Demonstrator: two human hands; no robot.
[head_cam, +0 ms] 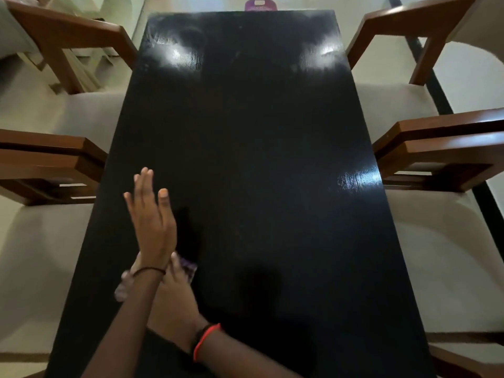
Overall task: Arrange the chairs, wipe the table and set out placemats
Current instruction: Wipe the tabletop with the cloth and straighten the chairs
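Note:
The glossy black table [259, 165] runs away from me down the middle of the view. My left hand [152, 216] hovers over its near-left part with the fingers straight and together, holding nothing. My right hand [174, 293] reaches across under the left wrist and holds a purple cloth [188, 266] against the tabletop. The fingers of that hand are mostly hidden by the left forearm. A blurred pale end of the cloth shows left of the wrist. Wooden chairs with cream seats stand along both long sides: near left [41, 241], far left [81, 110], near right [441, 257] and far right [392, 105].
A purple chair back [260, 4] shows beyond the table's far end. The wooden armrests [441, 151] of the side chairs come close to the table's edges. Pale floor lies behind the chairs.

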